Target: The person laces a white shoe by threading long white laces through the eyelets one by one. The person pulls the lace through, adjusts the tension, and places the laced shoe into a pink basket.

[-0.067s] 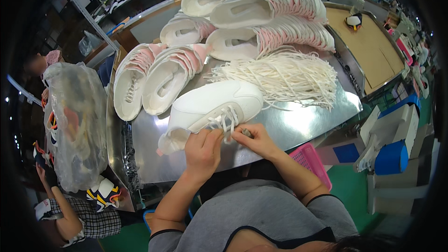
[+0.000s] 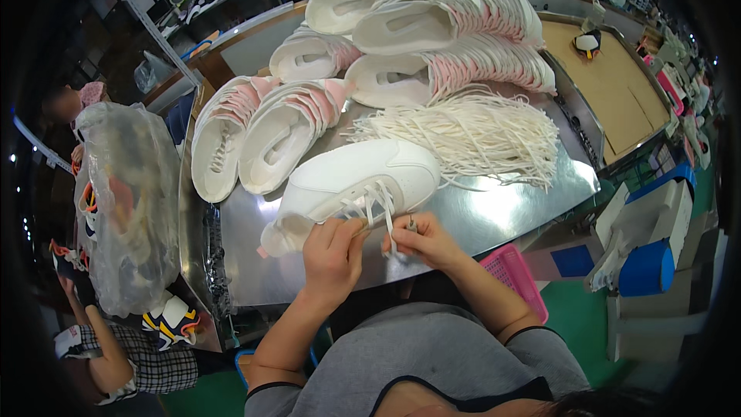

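In front of me a white shoe upper (image 2: pixel 359 177) lies on its side on the metal tabletop, a white shoelace (image 2: pixel 377 202) threaded through part of its eyelets. My left hand (image 2: pixel 332 255) is closed on the upper's edge beside the eyelets, thumb and forefinger pinched. Closed round a small tool with a metal tip (image 2: pixel 411 225), my right hand (image 2: pixel 432 241) is just right of the lacing; the tool's kind is mostly hidden in the fingers. A strand of lace hangs down against the right fingers. Behind the upper lies a heap of loose white shoelaces (image 2: pixel 471 135).
Stacks of nested white and pink uppers (image 2: pixel 463 19) fill the table's far side, with shorter stacks (image 2: pixel 282 135) at left. A plastic-wrapped bundle (image 2: pixel 127 208) stands left, near another person's arm (image 2: pixel 112 347). A pink basket (image 2: pixel 515 282) sits by the right edge.
My right hand has moved slightly right and down from the eyelets, and a lace strand now stretches toward it. My left hand keeps its grip on the upper.
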The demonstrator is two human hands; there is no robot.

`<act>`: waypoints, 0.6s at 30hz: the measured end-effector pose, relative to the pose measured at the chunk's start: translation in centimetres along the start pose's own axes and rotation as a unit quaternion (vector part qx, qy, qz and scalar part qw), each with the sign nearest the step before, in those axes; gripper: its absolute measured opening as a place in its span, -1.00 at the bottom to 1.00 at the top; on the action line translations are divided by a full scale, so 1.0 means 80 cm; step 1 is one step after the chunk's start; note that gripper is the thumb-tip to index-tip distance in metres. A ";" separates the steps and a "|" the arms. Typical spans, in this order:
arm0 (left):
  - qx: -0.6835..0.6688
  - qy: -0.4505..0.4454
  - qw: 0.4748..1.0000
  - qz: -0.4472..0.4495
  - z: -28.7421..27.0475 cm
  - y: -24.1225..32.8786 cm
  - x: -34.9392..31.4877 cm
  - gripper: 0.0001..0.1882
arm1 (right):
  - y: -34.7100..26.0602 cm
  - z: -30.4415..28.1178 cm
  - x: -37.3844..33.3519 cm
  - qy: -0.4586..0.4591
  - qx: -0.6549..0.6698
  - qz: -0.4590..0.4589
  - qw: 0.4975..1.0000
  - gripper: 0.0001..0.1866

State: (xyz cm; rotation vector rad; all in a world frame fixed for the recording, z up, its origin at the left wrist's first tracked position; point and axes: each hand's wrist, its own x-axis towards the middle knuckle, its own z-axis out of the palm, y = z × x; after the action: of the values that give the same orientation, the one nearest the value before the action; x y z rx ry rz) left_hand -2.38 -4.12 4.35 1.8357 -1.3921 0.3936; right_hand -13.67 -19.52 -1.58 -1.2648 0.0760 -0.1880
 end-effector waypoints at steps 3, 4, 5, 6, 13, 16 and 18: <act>-0.021 -0.006 1.000 -0.014 -0.005 0.001 0.002 -0.73 | 0.002 0.028 0.006 -0.110 0.219 0.022 0.969 -0.63; -0.030 -0.016 0.999 -0.008 -0.003 0.002 0.002 -0.72 | 0.006 0.045 0.008 -0.168 0.385 0.010 0.907 -0.61; -0.032 -0.016 0.999 -0.008 0.001 0.000 0.004 -0.72 | 0.006 0.055 0.006 -0.219 0.538 -0.002 0.814 -0.60; -0.048 -0.025 0.998 -0.025 0.006 -0.002 0.004 -0.72 | 0.002 0.059 0.000 -0.210 0.564 0.003 0.799 -0.64; -0.097 -0.083 0.983 -0.132 0.031 -0.036 -0.027 -0.72 | 0.009 0.032 -0.079 -0.004 -0.034 0.169 0.985 -0.78; -0.085 -0.115 0.984 -0.109 0.051 -0.043 -0.043 -0.70 | 0.016 0.032 -0.073 -0.013 -0.055 0.178 0.983 -0.75; -0.062 -0.150 0.980 -0.112 0.057 -0.044 -0.047 -0.70 | 0.015 0.036 -0.070 -0.008 -0.044 0.176 0.983 -0.75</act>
State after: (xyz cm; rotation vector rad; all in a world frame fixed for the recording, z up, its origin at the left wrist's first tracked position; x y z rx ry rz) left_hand -1.42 -4.61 -2.47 1.9792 -1.3512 -0.0876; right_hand -18.60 -15.41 -2.14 -1.3198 0.2941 0.1333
